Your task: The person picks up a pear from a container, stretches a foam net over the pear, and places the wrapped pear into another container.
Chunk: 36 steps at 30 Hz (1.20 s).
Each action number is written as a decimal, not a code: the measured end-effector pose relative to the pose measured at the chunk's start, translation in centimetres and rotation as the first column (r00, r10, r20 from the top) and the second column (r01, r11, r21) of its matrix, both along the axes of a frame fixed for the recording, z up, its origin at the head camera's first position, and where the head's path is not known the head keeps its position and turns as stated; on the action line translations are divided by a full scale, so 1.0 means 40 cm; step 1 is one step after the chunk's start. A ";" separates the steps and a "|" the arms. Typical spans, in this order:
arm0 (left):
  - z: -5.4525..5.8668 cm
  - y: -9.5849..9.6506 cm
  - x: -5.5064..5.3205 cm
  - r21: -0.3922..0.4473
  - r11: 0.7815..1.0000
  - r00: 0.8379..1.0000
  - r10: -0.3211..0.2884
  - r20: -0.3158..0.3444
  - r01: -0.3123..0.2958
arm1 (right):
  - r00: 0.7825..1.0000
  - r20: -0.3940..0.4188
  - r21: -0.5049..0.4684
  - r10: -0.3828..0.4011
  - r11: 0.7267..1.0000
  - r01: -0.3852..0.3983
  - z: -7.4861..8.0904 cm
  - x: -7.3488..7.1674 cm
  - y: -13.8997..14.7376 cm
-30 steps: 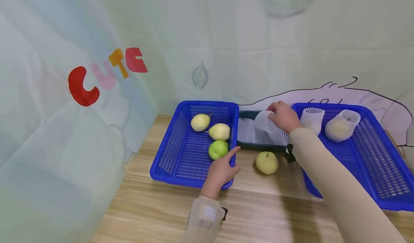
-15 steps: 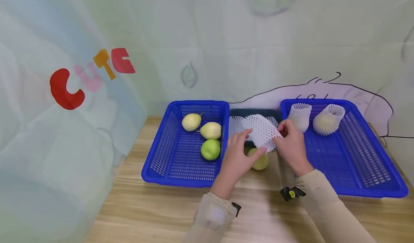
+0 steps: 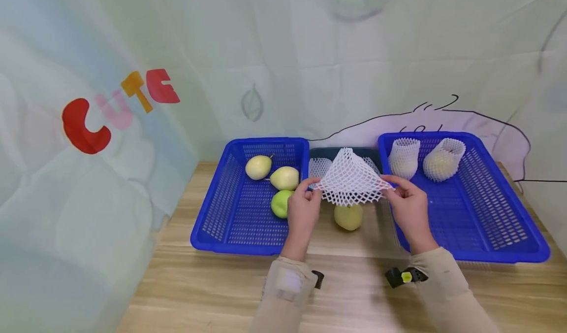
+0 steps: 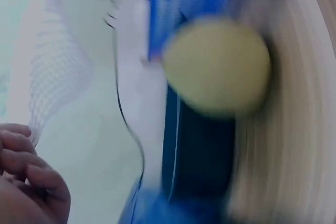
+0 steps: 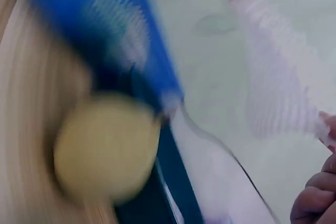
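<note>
A white foam fruit net (image 3: 350, 180) is stretched wide between both hands, its mouth toward the person. My left hand (image 3: 304, 215) pinches its left edge, and my right hand (image 3: 409, 210) pinches its right edge. Just below the net, a yellow pear (image 3: 348, 217) stands on the table, partly covered by it in the head view. In the left wrist view the pear (image 4: 218, 66) looks large and blurred, apart from the net (image 4: 55, 66). Behind the net is a dark green tray (image 3: 369, 152) with more white nets, mostly hidden.
To the left, a blue basket (image 3: 212, 215) holds two pale pears (image 3: 285, 178) and a green apple (image 3: 280, 204), which the left hand partly covers. Another blue basket (image 3: 487, 215) on the right contains two net-wrapped fruits (image 3: 444, 160). A printed cloth (image 3: 283, 77) hangs behind the wooden table (image 3: 212, 283).
The right hand has lifted the net from the tray toward the person. The left hand has left the left basket's rim and taken the net's other edge, and the net is now spread.
</note>
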<state>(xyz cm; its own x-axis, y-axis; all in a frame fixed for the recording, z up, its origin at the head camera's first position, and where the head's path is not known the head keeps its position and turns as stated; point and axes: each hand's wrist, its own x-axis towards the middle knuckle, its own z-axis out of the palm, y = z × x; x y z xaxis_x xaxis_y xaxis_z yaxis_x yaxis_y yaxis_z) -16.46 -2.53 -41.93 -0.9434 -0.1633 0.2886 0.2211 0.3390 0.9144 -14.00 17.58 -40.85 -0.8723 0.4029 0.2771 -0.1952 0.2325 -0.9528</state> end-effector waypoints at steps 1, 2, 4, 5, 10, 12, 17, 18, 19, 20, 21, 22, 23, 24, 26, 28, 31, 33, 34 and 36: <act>-0.001 0.003 0.001 0.155 0.987 0.999 -0.045 0.031 0.040 | 1.000 0.011 -0.121 0.021 0.992 -0.019 0.002 0.001 -0.004; -0.001 0.007 0.003 0.309 0.949 0.995 -0.085 0.061 0.062 | 0.999 0.022 -0.231 0.028 0.973 -0.022 0.005 0.002 -0.009; -0.003 0.015 0.007 0.536 0.842 0.984 -0.143 0.106 0.064 | 0.999 0.037 -0.418 0.026 0.908 -0.008 0.007 0.004 -0.017; -0.005 0.018 0.008 0.610 0.791 0.979 -0.160 0.127 0.050 | 0.999 0.046 -0.484 0.017 0.875 0.007 0.007 0.004 -0.021; -0.011 0.033 0.012 0.714 0.700 0.972 -0.170 0.165 0.001 | 0.999 0.053 -0.615 0.000 0.788 0.033 -0.003 0.003 -0.033; -0.013 0.038 0.011 0.730 0.683 0.976 -0.168 0.137 0.015 | 1.000 0.030 -0.655 0.009 0.755 0.013 -0.007 0.002 -0.036; -0.015 0.045 0.008 0.797 0.602 0.976 -0.196 0.092 0.046 | 0.995 -0.032 -0.727 0.089 0.682 -0.085 -0.012 0.003 -0.046; -0.015 0.045 0.007 0.825 0.564 0.973 -0.212 0.091 0.045 | 0.993 -0.051 -0.735 0.108 0.669 -0.110 -0.013 0.003 -0.048; -0.014 0.044 0.008 0.853 0.520 0.969 -0.230 0.092 0.043 | 0.987 -0.087 -0.751 0.137 0.642 -0.156 -0.016 0.003 -0.049; -0.014 0.044 0.008 0.879 0.475 0.965 -0.247 0.090 0.039 | 0.977 -0.136 -0.770 0.166 0.603 -0.209 -0.020 0.003 -0.050; -0.014 0.044 0.008 0.904 0.426 0.961 -0.261 0.087 0.033 | 0.962 -0.191 -0.792 0.197 0.547 -0.269 -0.025 0.003 -0.050; -0.015 0.044 0.009 0.925 0.380 0.959 -0.269 0.087 0.022 | 0.943 -0.249 -0.815 0.221 0.479 -0.327 -0.030 0.002 -0.050; -0.017 0.046 0.010 0.937 0.348 0.959 -0.269 0.085 0.014 | 0.922 -0.303 -0.832 0.243 0.404 -0.380 -0.036 0.002 -0.050; -0.020 0.048 0.011 0.944 0.331 0.962 -0.259 0.087 0.004 | 0.898 -0.348 -0.838 0.268 0.340 -0.427 -0.043 0.002 -0.049; -0.028 0.057 0.013 0.947 0.321 0.970 -0.224 0.098 -0.022 | 0.882 -0.375 -0.851 0.285 0.272 -0.449 -0.054 0.003 -0.053; -0.038 0.068 0.015 0.935 0.351 0.973 -0.194 0.128 -0.053 | 0.905 -0.326 -0.861 0.274 0.309 -0.403 -0.060 0.006 -0.061; -0.058 0.087 0.018 0.896 0.435 0.966 -0.184 0.184 -0.088 | 0.958 -0.180 -0.845 0.223 0.463 -0.267 -0.071 0.008 -0.082; -0.078 0.100 0.019 0.854 0.511 0.956 -0.189 0.223 -0.099 | 0.981 -0.079 -0.811 0.176 0.561 -0.166 -0.084 0.005 -0.095; -0.089 0.106 0.019 0.833 0.544 0.953 -0.190 0.234 -0.096 | 0.988 -0.029 -0.788 0.150 0.605 -0.115 -0.092 0.002 -0.101; -0.114 0.115 0.019 0.801 0.590 0.949 -0.189 0.251 -0.095 | 0.992 0.050 -0.740 0.113 0.672 -0.039 -0.115 -0.003 -0.109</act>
<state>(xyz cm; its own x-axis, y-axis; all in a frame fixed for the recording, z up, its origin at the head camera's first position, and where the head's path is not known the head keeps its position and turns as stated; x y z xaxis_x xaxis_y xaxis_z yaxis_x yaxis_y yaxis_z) -15.70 2.06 -46.48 -0.9666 -0.1444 -0.2116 -0.0967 -0.5591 0.8235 -14.14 13.21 -45.45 -0.9139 0.3748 -0.1561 -0.0909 -0.5635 -0.8211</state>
